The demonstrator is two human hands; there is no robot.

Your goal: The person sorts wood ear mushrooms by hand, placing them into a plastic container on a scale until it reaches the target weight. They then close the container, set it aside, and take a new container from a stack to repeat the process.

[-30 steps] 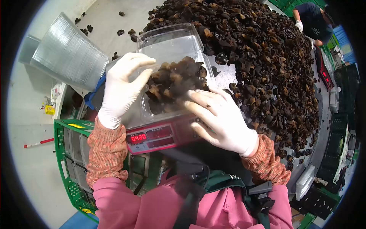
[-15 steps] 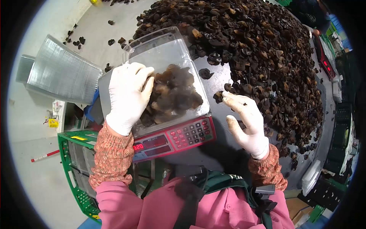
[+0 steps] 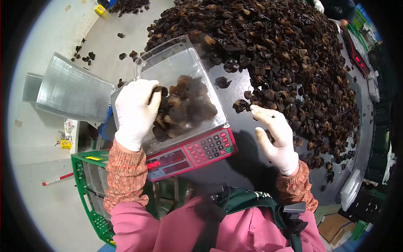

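A clear plastic tray (image 3: 176,59) sits tilted in view on a red-and-silver digital scale (image 3: 191,153), holding a pile of dark brown wood ear mushrooms (image 3: 187,103). At the tray's left side is my white-gloved left hand (image 3: 136,111), its fingers curled with a dark wood ear piece (image 3: 161,90) showing at the thumb and forefinger. My right hand (image 3: 275,136), gloved too, hovers over the dark tabletop, thumb and fingers apart, palm toward the tray. Just beyond its fingertips lies a loose mushroom piece (image 3: 241,106). The scale's red digits seem to read 0.425.
A large heap of wood ears (image 3: 273,54) covers the table's right and far side. Stacked clear trays (image 3: 75,88) stand at left, above a green crate (image 3: 94,189). Another scale (image 3: 357,61) is at far right, near a co-worker's gloved hand (image 3: 319,6).
My left hand has drawn back slightly toward the tray's left edge, and a dark piece now shows at its fingertips. The scale's digits changed. My right hand has shifted slightly; the view moved a little.
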